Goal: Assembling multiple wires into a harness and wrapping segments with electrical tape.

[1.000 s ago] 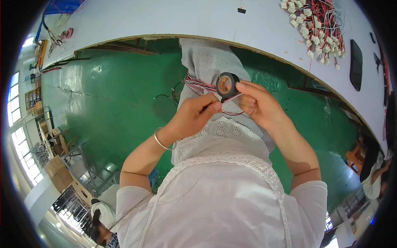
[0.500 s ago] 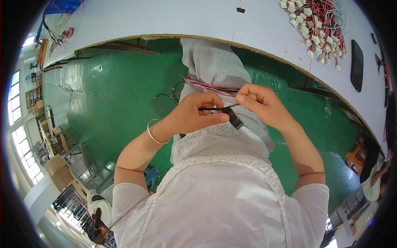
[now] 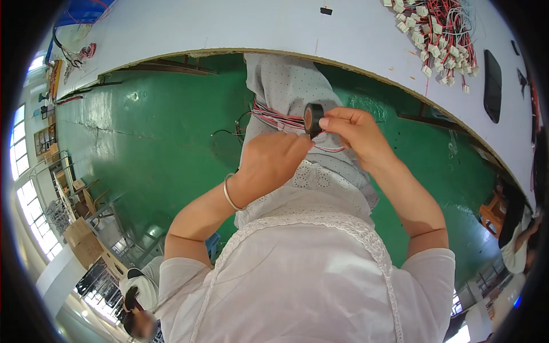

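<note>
A roll of black tape (image 3: 314, 119) stands on edge in the fingers of my right hand (image 3: 361, 136), its brown core facing left. My left hand (image 3: 273, 161) is closed just below the roll, its back turned up. From its fingertips a few thin red and white wires (image 3: 333, 149) curve out to the right beneath my right hand; the part inside the grip is hidden. A short black strip of tape runs between the roll and the left fingertips. Across my lap lies a bundle of red, black and white wires (image 3: 275, 118), passing behind the roll.
Ahead is the curved edge of a white table (image 3: 229, 28). It bears a pile of wires with white connectors (image 3: 434, 43), a dark phone-like slab (image 3: 492, 86) and a small black piece (image 3: 326, 11). An orange stool (image 3: 492, 214) and other people are at the sides.
The tape roll has passed from beside my left thumb into my right fingers and now stands higher. My left hand has turned over, back up, and closed near the roll.
</note>
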Tool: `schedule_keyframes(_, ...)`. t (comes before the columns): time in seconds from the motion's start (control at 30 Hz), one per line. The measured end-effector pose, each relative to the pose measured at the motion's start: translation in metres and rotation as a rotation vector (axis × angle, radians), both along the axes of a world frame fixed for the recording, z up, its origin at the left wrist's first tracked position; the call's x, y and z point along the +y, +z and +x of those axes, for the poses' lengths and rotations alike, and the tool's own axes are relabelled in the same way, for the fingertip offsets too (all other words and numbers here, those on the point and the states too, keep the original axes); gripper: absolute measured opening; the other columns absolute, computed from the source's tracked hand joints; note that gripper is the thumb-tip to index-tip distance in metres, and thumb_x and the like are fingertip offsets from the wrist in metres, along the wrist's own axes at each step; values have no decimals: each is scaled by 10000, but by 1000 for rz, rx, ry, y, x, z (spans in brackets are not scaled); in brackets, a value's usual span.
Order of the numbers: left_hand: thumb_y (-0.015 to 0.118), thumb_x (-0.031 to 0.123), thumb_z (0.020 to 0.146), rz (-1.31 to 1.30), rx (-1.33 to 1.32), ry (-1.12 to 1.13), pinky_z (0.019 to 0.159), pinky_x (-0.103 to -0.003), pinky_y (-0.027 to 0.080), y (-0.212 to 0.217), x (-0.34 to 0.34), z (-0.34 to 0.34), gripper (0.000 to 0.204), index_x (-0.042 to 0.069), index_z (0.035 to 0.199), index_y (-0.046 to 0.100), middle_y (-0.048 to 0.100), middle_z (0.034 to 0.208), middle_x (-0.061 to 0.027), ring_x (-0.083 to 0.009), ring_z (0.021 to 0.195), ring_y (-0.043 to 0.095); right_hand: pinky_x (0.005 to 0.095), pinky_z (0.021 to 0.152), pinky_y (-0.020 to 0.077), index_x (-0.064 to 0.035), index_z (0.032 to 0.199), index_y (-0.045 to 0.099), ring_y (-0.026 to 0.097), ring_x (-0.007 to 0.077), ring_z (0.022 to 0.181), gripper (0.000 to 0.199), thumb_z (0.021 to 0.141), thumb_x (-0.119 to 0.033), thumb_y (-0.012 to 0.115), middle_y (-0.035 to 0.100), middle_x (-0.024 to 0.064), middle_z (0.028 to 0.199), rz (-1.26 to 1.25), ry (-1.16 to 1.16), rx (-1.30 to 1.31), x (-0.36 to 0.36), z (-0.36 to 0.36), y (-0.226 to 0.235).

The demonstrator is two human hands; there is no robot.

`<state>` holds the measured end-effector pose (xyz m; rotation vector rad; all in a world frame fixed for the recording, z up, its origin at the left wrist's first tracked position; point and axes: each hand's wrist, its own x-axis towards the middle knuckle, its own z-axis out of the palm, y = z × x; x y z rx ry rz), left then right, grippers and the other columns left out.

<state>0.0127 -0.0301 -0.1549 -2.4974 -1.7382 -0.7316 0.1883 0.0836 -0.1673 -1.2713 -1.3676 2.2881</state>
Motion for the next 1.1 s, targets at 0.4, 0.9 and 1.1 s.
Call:
schedule_keyframes(0.4,498,195,1033,-1404,-1376,85,488,-212,268,21,-3,-17,192,76,1135,609,401,636,66,-38,530,336,228,708,431,-29,898,603,538,90,785,167,742,-18,543,610,10,866,-47,266,494,7,40,10)
schedule_keyframes(0.9,814,134,759,-219,-272,-5,441,-275,407,7,5,0,231,65,847,612,549,666,-33,-159,520,537,203,599,396,7,961,711,483,20,657,186,899,-168,700,592,-56,736,29,187,36,2,10,6)
schedule_keyframes(1.1,797,107,760,-67,-136,47,428,-302,398,-3,-5,6,183,81,830,630,516,641,-38,-181,511,524,229,503,269,-21,960,721,387,27,579,203,894,-212,695,590,-38,728,-134,-54,15,-4,7,7)
